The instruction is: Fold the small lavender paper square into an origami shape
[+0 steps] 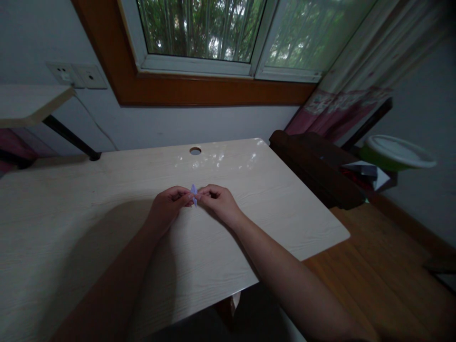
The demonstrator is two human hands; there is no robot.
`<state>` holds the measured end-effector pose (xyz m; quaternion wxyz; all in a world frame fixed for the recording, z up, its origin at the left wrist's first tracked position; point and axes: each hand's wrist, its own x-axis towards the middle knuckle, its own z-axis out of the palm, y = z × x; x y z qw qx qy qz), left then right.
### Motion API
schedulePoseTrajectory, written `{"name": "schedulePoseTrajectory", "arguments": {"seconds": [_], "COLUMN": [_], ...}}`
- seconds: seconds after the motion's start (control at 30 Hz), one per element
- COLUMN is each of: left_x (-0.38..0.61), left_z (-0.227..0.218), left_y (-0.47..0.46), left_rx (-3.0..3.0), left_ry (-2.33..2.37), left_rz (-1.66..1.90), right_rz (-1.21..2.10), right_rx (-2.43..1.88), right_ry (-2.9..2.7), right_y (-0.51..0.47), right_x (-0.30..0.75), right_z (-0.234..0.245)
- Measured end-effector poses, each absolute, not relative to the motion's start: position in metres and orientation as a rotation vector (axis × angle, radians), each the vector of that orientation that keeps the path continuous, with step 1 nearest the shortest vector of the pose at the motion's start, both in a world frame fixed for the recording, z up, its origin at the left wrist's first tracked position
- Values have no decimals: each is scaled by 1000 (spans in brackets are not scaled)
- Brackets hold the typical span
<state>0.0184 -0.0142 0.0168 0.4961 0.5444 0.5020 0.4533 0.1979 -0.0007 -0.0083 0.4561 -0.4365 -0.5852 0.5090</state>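
A small folded piece of purple paper is held between both hands, just above the pale wood-grain table. From the left, my left hand pinches it between thumb and fingers. My right hand grips its other side with thumb and forefinger, the remaining fingers curled in. The paper stands roughly upright and narrow, with pointed ends at top and bottom. Fingertips cover its middle, so the exact folded shape cannot be made out.
A round cable hole lies near the table's back edge. At left stands a raised shelf on black legs. Beyond the table's right side are dark wooden furniture and a green-and-white basin. A window is behind.
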Motion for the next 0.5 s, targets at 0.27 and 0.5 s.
{"name": "schedulePoseTrajectory", "arguments": {"seconds": [0.27,0.5], "left_x": [17,14], "left_z": [13,5], "left_y": [-13,-10], "left_rx": [1292,1197], "left_ry": [1191,1141], "left_rz": [1162,1206], "right_rz": [1216,1131], "right_rx": [-1050,-1052], "right_ry": [-1465,-1556], "right_y": [-1,-4], "right_x": [197,196], "right_z": [-9,-3]}}
